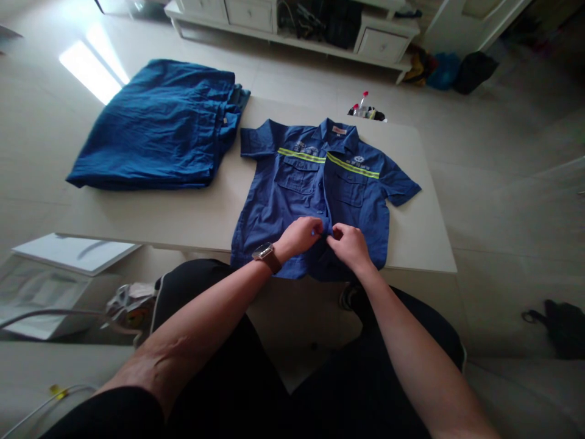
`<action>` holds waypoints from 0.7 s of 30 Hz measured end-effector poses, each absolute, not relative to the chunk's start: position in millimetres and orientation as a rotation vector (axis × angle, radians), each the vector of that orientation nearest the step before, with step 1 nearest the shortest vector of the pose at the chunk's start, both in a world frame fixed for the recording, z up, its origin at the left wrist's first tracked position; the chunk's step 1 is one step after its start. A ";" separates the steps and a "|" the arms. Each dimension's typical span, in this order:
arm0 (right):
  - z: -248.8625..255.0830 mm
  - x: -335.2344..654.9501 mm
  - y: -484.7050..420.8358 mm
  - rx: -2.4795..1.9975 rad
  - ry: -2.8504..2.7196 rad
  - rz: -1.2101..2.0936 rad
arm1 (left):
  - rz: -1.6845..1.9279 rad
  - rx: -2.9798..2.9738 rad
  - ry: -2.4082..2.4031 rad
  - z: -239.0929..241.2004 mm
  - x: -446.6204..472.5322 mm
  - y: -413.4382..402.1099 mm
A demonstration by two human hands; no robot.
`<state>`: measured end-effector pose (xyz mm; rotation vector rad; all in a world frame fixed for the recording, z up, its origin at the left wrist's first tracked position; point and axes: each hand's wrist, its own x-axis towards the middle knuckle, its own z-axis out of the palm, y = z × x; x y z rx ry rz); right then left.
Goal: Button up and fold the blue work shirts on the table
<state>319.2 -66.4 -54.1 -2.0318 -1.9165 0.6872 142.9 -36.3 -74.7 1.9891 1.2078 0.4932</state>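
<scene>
Pinching the lower front of a blue short-sleeved cloth shirt (297,204) with left hand (300,235) and right hand (351,245), both nearly closed. Reaching inward to the shirt, spread at right on a white rectangular table (420,231).

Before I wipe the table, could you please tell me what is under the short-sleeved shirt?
The short-sleeved shirt lies on the pale table; anything else beneath is covered by its cloth and cannot be seen.
</scene>
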 end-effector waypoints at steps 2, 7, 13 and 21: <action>-55.2 318.9 -66.1 -1.955 -1.866 0.732 | 0.516 1.996 1.178 -73.7 144.2 -36.3; -60.8 319.6 -62.9 -1.848 -1.732 0.828 | 0.551 1.937 1.124 -72.0 144.6 -35.2; -67.8 319.7 -58.5 -1.798 -1.411 1.136 | 0.543 1.851 1.172 -66.2 142.8 -34.6; -72.1 316.6 -58.3 -1.759 -1.284 1.294 | 0.582 1.739 1.174 -68.0 138.3 -34.8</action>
